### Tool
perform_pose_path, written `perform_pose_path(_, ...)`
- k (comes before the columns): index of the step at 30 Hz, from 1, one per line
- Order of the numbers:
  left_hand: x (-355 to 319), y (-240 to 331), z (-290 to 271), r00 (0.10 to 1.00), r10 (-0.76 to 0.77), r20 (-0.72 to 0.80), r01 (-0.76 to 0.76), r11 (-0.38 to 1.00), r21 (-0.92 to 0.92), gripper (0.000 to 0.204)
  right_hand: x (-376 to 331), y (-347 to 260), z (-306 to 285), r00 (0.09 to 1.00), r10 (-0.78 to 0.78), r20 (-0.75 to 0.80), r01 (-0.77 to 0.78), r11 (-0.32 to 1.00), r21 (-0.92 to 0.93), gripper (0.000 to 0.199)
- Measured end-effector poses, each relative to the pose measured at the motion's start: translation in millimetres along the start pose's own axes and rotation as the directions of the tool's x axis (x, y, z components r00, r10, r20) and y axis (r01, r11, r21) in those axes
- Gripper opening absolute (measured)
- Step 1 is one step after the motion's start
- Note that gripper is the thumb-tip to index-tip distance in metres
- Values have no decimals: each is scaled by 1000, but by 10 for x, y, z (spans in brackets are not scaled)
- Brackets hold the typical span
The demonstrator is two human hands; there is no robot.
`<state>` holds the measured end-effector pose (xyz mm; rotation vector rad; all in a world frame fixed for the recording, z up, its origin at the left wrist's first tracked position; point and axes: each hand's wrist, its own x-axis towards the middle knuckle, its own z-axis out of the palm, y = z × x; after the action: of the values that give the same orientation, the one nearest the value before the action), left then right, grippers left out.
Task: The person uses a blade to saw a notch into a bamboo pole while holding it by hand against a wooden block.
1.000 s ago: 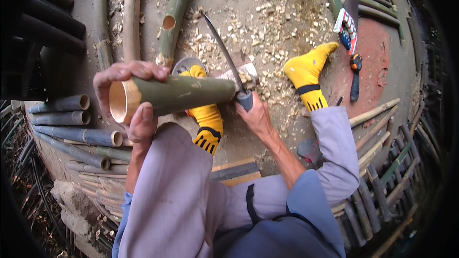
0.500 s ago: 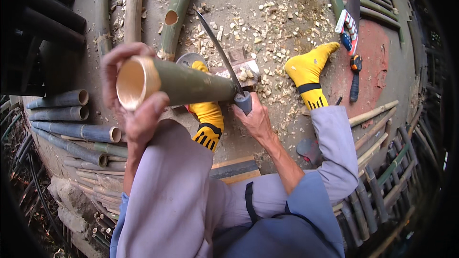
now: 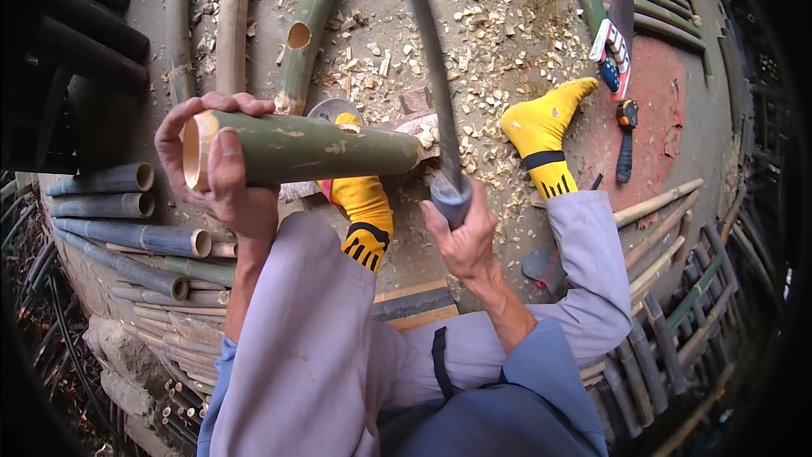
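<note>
My left hand (image 3: 227, 171) grips a green bamboo tube (image 3: 321, 151) near its open left end, thumb across the near side and fingers behind. The tube lies nearly level above my left foot, its right end by a wooden block (image 3: 419, 124); a small notch shows on its upper side. My right hand (image 3: 468, 237) is closed round the grey handle of a machete (image 3: 441, 85), whose long dark blade points away from me, just right of the tube and apart from it. The blade is slightly blurred.
Wood chips (image 3: 457, 25) litter the ground ahead. A bamboo piece with a round hole (image 3: 309, 34) lies beyond the tube. At the right are a handsaw (image 3: 623, 8) and an orange-black tool (image 3: 627, 114). Cut bamboo poles (image 3: 135, 235) are stacked at the left. My yellow-socked feet (image 3: 545, 123) flank the work.
The bamboo tube has turned so its open end faces left rather than toward me. My right hand has swung the machete rightward and more upright, away from the tube's end.
</note>
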<state>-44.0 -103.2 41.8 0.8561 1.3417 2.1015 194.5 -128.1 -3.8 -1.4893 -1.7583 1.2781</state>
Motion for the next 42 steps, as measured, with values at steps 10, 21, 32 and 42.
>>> perform_pose_path(10, 10, 24, 99, 995, 46, 86, -44, 999, -25, 43, 146, 151, 67, 953, 251, 170, -243, 968, -66, 36)
perform_pose_path(21, 24, 3, 41, 993, 34, 110, -31, 999, -35, 40, 150, 616, 129, 941, 318, 119, -318, 948, -19, 30)
perform_pose_path(32, 83, -79, -98, 931, 128, 342, -100, 990, -99, 46, 81, 542, 173, 983, 163, 89, -150, 980, -128, 32)
perform_pose_path(42, 132, -63, -264, 925, 122, 360, -92, 991, -99, 51, 51, 300, 161, 935, -322, -149, 322, 947, -24, 35)
